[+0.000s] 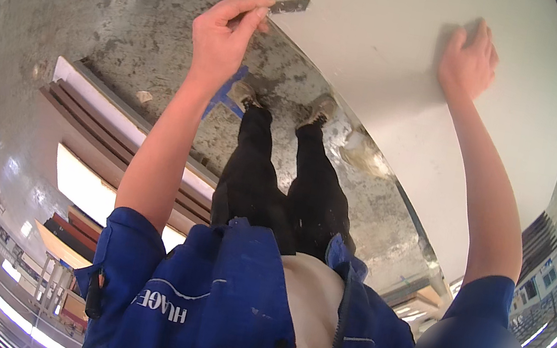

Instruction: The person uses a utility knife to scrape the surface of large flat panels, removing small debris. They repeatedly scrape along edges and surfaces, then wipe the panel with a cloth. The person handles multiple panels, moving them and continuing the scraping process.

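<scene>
Between the thumb and fingers of my left hand (227, 33) is a short dark flat blade or scraper (291, 6) with pale smears. Its tip lies over the edge of a large smooth pale panel (390, 32); whether it touches the panel cannot be told. Farther right, my right hand (468, 62) rests on the panel, or just above it, fingers loosely bent and thumb apart, with nothing seen in it. The underside of that hand is hidden. A shadow falls beside it on the panel.
Brown and white boards (114, 130) lie behind me at the left, near a stained concrete floor (132, 22) with blue tape marks (225, 96). My feet stand close to the panel's edge. Stacked dark sheets (539, 242) are at the right.
</scene>
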### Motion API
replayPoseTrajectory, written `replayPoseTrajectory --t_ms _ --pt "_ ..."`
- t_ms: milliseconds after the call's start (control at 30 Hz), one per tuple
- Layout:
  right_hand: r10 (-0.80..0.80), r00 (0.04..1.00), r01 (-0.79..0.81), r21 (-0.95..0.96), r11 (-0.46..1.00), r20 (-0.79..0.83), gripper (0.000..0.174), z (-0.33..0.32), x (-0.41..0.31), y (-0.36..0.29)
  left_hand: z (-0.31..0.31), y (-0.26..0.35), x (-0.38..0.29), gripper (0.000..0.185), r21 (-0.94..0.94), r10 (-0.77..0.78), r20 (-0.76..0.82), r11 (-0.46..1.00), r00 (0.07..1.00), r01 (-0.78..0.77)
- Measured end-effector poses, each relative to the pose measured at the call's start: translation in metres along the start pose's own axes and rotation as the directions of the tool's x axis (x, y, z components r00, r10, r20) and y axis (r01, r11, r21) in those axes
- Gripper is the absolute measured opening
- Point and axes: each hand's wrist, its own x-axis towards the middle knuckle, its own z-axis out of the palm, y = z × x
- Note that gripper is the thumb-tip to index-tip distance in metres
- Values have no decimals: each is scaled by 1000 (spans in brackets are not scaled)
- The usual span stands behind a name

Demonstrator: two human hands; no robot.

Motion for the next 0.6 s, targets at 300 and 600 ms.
replayPoseTrajectory --t_ms 300,600 --pt "76 994 -77 11 997 79 67 -23 3 -22 105 21 -95 22 51 -23 73 999 997 19" --pt "61 988 -65 20 998 144 65 -54 -2 -39 218 48 -202 20 -36 -83 240 995 967 95"
